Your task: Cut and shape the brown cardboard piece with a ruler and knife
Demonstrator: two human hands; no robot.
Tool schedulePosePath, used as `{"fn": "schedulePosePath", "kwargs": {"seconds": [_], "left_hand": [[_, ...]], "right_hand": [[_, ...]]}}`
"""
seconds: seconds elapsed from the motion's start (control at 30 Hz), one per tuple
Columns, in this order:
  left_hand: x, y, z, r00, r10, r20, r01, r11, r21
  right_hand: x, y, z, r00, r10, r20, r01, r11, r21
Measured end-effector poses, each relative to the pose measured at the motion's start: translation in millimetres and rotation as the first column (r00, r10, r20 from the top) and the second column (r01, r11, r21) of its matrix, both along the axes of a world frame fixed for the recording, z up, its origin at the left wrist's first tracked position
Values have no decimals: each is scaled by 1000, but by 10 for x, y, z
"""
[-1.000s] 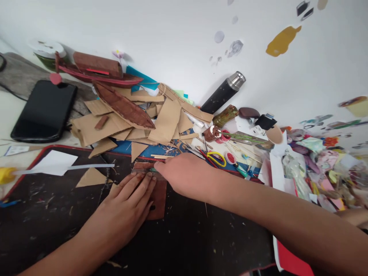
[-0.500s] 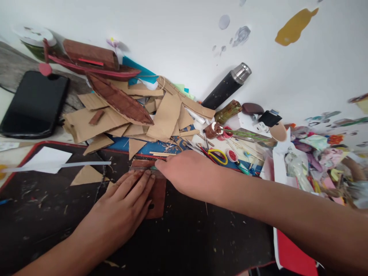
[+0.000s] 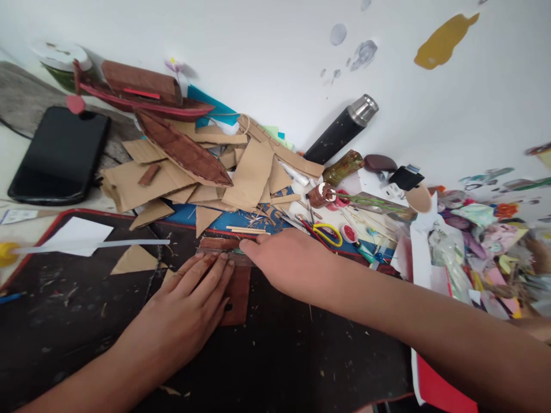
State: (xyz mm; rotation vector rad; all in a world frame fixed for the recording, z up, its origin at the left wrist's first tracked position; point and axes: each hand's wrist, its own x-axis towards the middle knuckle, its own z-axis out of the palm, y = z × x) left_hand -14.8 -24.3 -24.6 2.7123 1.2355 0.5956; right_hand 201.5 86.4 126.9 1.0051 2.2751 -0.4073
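Note:
My left hand (image 3: 193,304) lies with fingers stretched out, pressing on a clear strip that looks like a ruler (image 3: 241,259). Under that strip is a flat brown-painted piece (image 3: 236,298) with a small dark hole near its lower end, partly covered by my fingers. My right hand (image 3: 286,258) is closed at the strip's right side, its thumb towards my left fingertips. A bit of teal shows by the thumb, but what the fingers hold is hidden. Thin wooden sticks (image 3: 247,230) lie just beyond my hands on the dark mat (image 3: 293,361).
Behind are cardboard scraps (image 3: 249,172), a brown boat hull (image 3: 185,146) and a roofed model boat (image 3: 142,92). A phone (image 3: 60,155) stands left. Yellow-handled scissors (image 3: 328,235), a paint jar (image 3: 322,195) and a black flask (image 3: 342,129) are right, near a cluttered box (image 3: 424,252).
My right hand has slid slightly to the right along the clear strip. My left hand stays pressed in nearly the same place. The whole view has shifted a little.

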Motion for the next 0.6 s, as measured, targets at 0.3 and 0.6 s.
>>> {"fn": "schedulePosePath", "kwargs": {"seconds": [0.3,0.6], "left_hand": [[43,26,-2,999,23,-27,-20,997,79],[46,31,5,999,28,21,-29,997,68]], "right_hand": [[89,-17,20,996,-4,-89,11,997,79],[6,-41,-23,999,0,-41,3,997,73]]}}
